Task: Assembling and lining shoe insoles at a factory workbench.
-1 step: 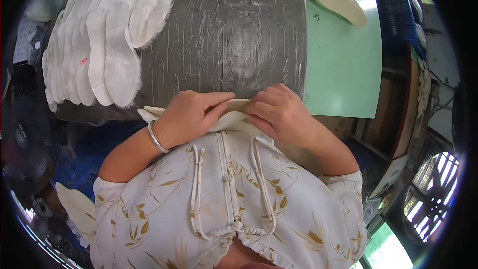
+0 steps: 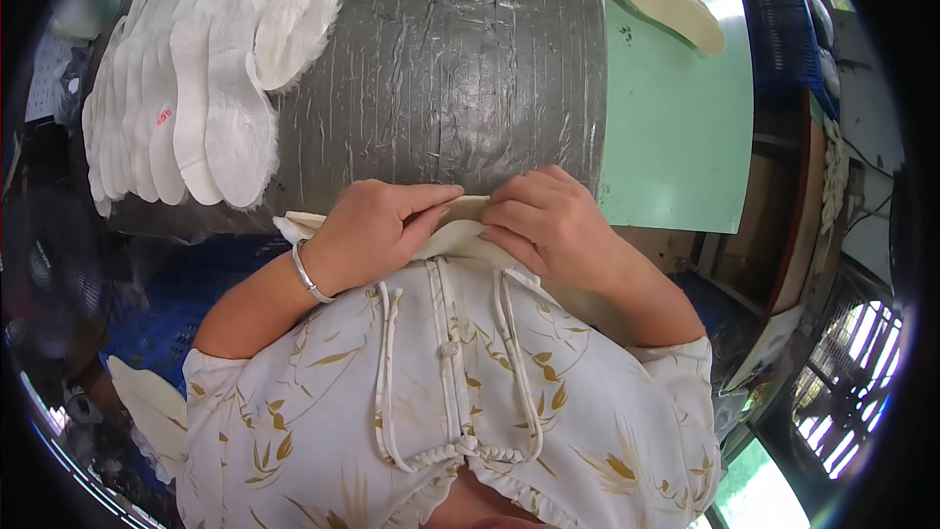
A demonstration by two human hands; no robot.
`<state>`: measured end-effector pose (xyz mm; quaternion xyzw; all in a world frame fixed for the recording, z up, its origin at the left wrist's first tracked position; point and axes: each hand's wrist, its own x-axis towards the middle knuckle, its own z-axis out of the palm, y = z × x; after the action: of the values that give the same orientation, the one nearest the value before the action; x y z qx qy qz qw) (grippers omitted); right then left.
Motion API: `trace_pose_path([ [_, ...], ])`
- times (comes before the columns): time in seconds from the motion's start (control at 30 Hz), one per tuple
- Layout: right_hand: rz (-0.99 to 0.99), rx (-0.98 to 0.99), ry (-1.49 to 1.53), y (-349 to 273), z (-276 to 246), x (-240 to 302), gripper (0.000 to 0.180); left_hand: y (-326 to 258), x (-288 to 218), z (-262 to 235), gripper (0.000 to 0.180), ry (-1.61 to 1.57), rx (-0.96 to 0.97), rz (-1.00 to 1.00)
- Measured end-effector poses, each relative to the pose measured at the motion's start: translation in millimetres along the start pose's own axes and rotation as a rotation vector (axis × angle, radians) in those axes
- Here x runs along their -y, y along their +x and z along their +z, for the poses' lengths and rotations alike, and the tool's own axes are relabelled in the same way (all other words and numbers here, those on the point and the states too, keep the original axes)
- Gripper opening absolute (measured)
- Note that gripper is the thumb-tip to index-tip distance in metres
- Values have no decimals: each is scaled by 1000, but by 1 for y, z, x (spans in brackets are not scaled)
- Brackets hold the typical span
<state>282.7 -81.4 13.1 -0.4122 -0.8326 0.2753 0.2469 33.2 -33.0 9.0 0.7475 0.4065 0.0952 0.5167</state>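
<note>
Against the near edge of the work surface, both my hands grip a cream-coloured insole (image 2: 456, 237), which looks bent or layered between them. My left hand (image 2: 374, 222), with a silver bangle at the wrist, pinches it between thumb and fingers. Past that hand pokes out one end of the piece, with a bit of white fluff on it. My right hand (image 2: 550, 222) has its fingers curled over the upper edge and its thumb below. The fingers hide much of the insole, and its lower side is lost against my patterned shirt.
White fleecy insoles (image 2: 220, 108) lie overlapped in rows at the left of the dark, wrinkled work surface (image 2: 441, 69). A cream insole template (image 2: 666, 0) rests on a green mat (image 2: 676, 137) at the right. Beyond it stands a blue crate (image 2: 783, 24). A fan (image 2: 852, 392) is at lower right.
</note>
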Motion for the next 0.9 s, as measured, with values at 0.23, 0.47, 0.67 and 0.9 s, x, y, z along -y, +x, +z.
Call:
trace_pose_path([
  [0.23,83,-209,30,-10,17,4,13,-10,10,10,26,-120,-47,30],
  [0.47,103,-273,4,-17,26,5,13,-15,11,16,27,-156,-40,90],
  [0.67,104,-297,-4,-15,24,7,13,-17,2,10,29,-191,3,115],
  [0.9,176,-308,59,-11,16,10,37,-17,0,19,27,-251,-113,-33],
])
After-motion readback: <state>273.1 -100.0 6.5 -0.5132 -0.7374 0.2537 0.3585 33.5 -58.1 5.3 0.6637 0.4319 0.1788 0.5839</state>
